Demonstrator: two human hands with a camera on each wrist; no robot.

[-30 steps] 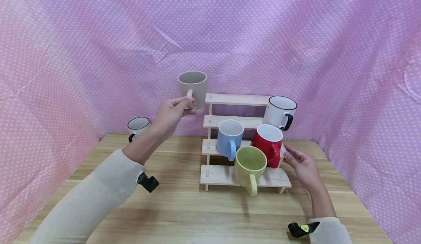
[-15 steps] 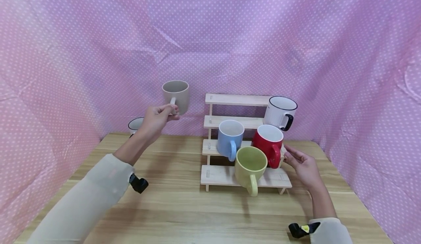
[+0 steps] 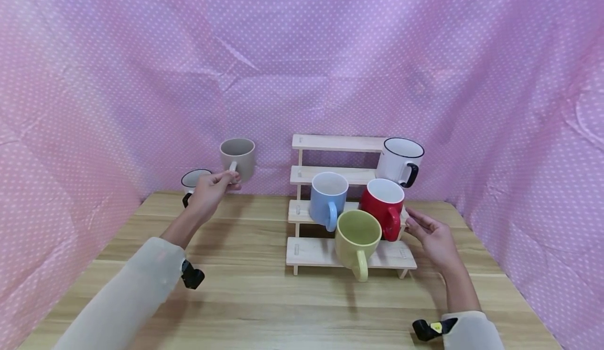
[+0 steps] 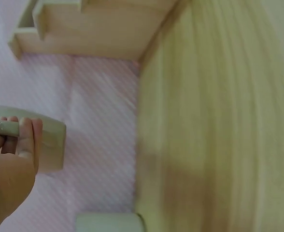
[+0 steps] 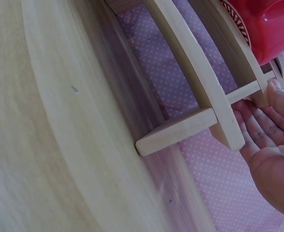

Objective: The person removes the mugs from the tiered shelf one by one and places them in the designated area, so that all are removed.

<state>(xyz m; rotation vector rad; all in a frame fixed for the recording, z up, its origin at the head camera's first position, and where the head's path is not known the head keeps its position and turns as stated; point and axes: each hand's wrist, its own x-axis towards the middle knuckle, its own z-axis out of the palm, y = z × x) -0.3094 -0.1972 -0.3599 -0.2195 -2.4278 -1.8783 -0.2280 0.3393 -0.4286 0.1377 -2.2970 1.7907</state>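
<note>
1. Just now, the gray mug moved down and left, farther from the 4-step rack.
2. So it hangs in the air, off the rack.
3. Left hand pinches its handle; right hand holds the rack's side, thumb and fingers close.

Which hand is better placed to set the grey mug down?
Left, most likely: the left hand holds the grey mug by its handle, left of the rack. The right hand is at the rack's right end, farther from that mug.
</note>
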